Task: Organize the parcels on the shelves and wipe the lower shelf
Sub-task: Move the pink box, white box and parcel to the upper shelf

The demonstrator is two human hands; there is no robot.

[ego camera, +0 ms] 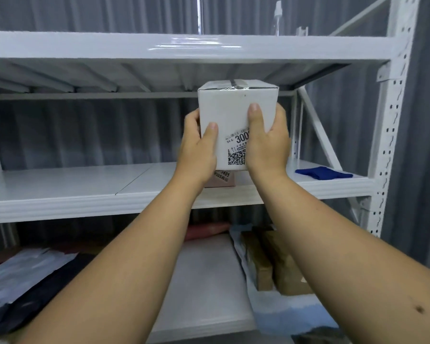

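both hands clamp a white parcel in the air between the top shelf and the middle shelf: left hand on its left side, right hand on its right. under it, near the middle shelf's front edge, sits what looks like a pinkish parcel. a blue cloth lies at that shelf's right end.

A white metal rack carries three shelves. On the top shelf a clear spray bottle stands near the right end. The middle shelf bears a folded blue cloth at its right end and a small pinkish parcel (mostly hidden) near the middle. The lower shelf holds dark and pale mailer bags at left, brown cardboard parcels at right, and a reddish packet at the back.
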